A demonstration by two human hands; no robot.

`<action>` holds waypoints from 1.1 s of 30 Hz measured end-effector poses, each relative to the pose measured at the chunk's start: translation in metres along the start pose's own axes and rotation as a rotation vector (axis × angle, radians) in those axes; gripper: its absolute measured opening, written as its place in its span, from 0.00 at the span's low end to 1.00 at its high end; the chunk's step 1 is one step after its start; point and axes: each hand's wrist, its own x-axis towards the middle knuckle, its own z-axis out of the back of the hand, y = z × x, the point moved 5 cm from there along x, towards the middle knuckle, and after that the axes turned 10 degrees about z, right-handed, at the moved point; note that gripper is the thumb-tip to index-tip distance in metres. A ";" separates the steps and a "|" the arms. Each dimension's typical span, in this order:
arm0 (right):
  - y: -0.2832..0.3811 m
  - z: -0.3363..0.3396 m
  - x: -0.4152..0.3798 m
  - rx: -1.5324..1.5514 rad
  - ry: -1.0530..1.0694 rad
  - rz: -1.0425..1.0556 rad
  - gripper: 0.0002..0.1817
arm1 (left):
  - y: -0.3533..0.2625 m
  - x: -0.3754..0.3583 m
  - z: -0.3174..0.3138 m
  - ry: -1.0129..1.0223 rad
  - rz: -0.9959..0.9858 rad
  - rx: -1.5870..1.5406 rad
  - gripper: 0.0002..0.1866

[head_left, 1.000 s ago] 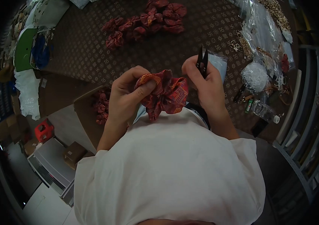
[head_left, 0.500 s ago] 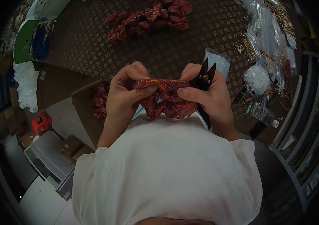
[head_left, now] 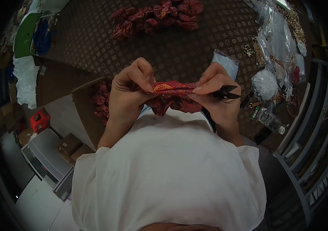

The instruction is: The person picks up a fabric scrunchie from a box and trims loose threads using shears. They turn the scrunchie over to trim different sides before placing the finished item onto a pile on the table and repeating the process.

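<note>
A red patterned scrunchie (head_left: 173,101) is stretched between my two hands, in front of my white shirt. My left hand (head_left: 130,86) pinches its left end between thumb and fingers. The right end is pinched by my right hand (head_left: 218,94), which also has small black thread snips (head_left: 227,92) tucked in it, blades pointing right. Their handle is hidden by my fingers. Farther back on the brown patterned tabletop (head_left: 83,46) lies a pile of similar red scrunchies (head_left: 154,19).
At my left, an open cardboard box (head_left: 82,109) holds more red scrunchies (head_left: 102,101). On the right are a plastic-wrapped pale packet (head_left: 225,65), a ball of clear thread (head_left: 264,82), a clear bottle (head_left: 270,118) and plastic bags (head_left: 273,34). Metal shelving (head_left: 306,154) stands far right.
The scrunchie has been turned and pulled flatter between my hands. The snips in my right hand have swung from pointing up to pointing right. The view has shifted slightly.
</note>
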 end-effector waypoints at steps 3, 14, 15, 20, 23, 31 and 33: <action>0.000 0.002 0.000 0.001 -0.009 0.037 0.10 | -0.003 -0.001 0.001 -0.016 -0.087 0.176 0.11; 0.009 -0.008 0.012 -0.285 -0.077 -0.210 0.10 | -0.006 0.007 -0.021 -0.094 -0.127 0.946 0.14; 0.007 -0.006 0.010 -0.281 -0.080 -0.201 0.10 | -0.011 0.007 -0.020 -0.096 -0.210 0.830 0.13; -0.023 -0.001 -0.007 0.265 -0.185 -0.437 0.07 | -0.010 0.009 -0.013 -0.089 0.013 0.285 0.10; -0.025 -0.002 -0.008 0.629 -0.232 -0.500 0.05 | -0.006 0.009 -0.008 -0.073 0.072 -0.006 0.09; -0.005 0.007 0.005 0.037 -0.107 -0.095 0.07 | -0.008 0.016 -0.005 0.080 -0.081 0.156 0.10; -0.005 0.010 0.007 0.041 -0.150 -0.115 0.07 | -0.012 0.015 -0.017 -0.011 -0.084 0.546 0.12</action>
